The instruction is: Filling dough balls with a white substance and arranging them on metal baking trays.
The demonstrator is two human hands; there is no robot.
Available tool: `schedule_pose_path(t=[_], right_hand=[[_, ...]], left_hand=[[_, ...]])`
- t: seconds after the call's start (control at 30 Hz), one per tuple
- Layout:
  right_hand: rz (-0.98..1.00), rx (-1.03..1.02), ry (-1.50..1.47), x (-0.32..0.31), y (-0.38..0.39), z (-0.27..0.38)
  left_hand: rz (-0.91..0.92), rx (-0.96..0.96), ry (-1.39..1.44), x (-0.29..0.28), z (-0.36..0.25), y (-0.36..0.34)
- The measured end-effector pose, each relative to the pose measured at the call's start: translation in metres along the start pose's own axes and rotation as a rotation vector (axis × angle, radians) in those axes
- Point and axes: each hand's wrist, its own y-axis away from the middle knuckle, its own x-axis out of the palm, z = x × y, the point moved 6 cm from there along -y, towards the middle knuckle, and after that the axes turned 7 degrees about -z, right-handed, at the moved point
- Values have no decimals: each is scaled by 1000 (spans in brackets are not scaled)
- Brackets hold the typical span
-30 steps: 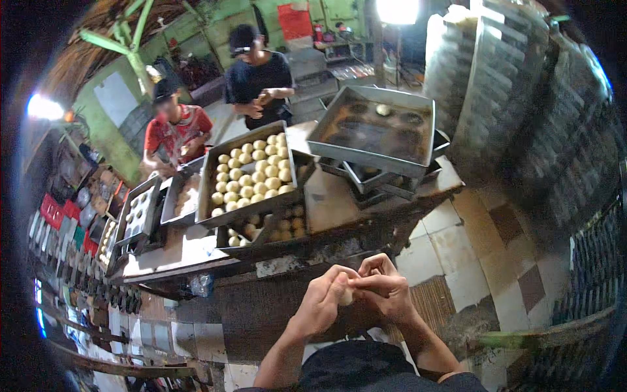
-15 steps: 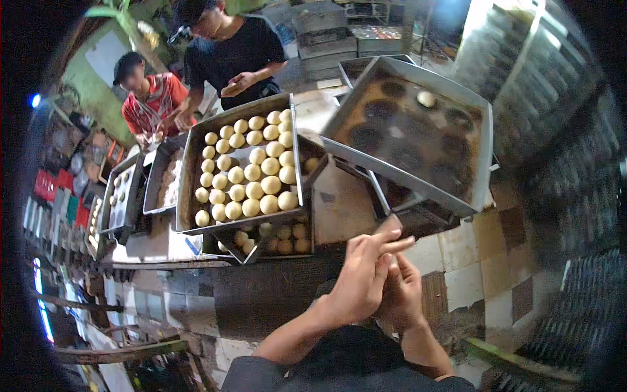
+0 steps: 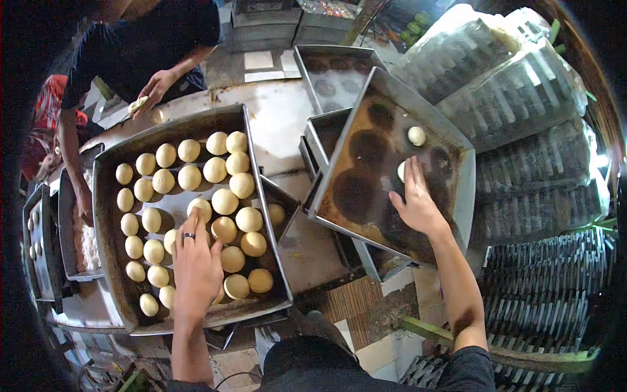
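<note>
My left hand, with a dark ring on one finger, reaches into a metal tray filled with several pale round dough balls; its fingers rest on balls near the tray's middle. My right hand lies on a second, greased dark tray that sits tilted at the right, its fingertips on a dough ball. Another dough ball lies a little farther back in that tray. Whether either hand grips a ball is hidden by the fingers.
Across the table a person in a dark shirt holds a piece of dough in one hand. A person in red works at the left beside smaller trays. Stacks of wrapped trays stand at the right. More empty trays lie behind.
My hands, joined together in front of me before, have separated: the left went into the dough-ball tray, the right onto the greased tray. The view has moved closer over the table.
</note>
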Motion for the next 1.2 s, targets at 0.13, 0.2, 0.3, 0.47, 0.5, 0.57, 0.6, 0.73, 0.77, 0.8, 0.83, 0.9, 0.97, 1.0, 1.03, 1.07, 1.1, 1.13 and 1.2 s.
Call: schedule_pose_path(t=[0.13, 0.2, 0.3, 0.47, 0.5, 0.57, 0.6, 0.73, 0.77, 0.8, 0.83, 0.9, 0.97, 1.0, 1.03, 1.07, 1.1, 1.13, 1.2], right_hand=[[-9, 70, 31, -1, 7, 7], [-330, -83, -52, -41, 27, 29], [-570, 75, -279, -85, 107, 59], [-555, 60, -482, -85, 263, 98], [-547, 81, -493, -83, 286, 90], [-606, 112, -556, -76, 341, 73], [-569, 158, -653, -64, 367, 57], [-386, 456, -888, 46, 453, 1], [-199, 573, -900, 78, 472, -1], [-210, 572, -930, 87, 487, 8], [-178, 551, -980, 95, 501, 29], [-159, 524, -1037, 100, 523, 69], [-122, 421, -991, 97, 535, 109], [-116, 388, -1005, 93, 538, 131], [-75, 310, -1034, 89, 540, 157], [-40, 246, -1049, 87, 543, 178], [-35, 215, -1048, 86, 545, 193], [-73, 26, -956, 79, 542, 216], [-115, -214, -864, 57, 537, 269]], left_hand=[[-39, -214, -10, -7, 5, 2], [-65, -279, -80, 1, 19, 8], [-63, -179, -227, 15, 18, 11], [11, -278, 111, -20, 56, 23], [-43, -294, 587, -38, 32, 34], [-179, -233, 980, -67, 14, 80], [-201, -157, 1202, -71, 11, 106], [7, -418, 1669, -29, -8, 259], [74, -389, 1508, -12, -15, 299], [130, -797, 1522, 22, -22, 350], [457, -774, 1451, 64, -13, 398], [433, -1183, 1528, 122, -11, 493], [644, -1138, 1349, 100, -26, 511], [587, -1025, 1332, 96, -16, 504], [526, -915, 1313, 92, -7, 495], [469, -829, 1346, 72, -12, 475], [403, -743, 1376, 46, -17, 453], [359, -662, 1468, 24, -13, 442], [281, -535, 1538, -19, 4, 434]])
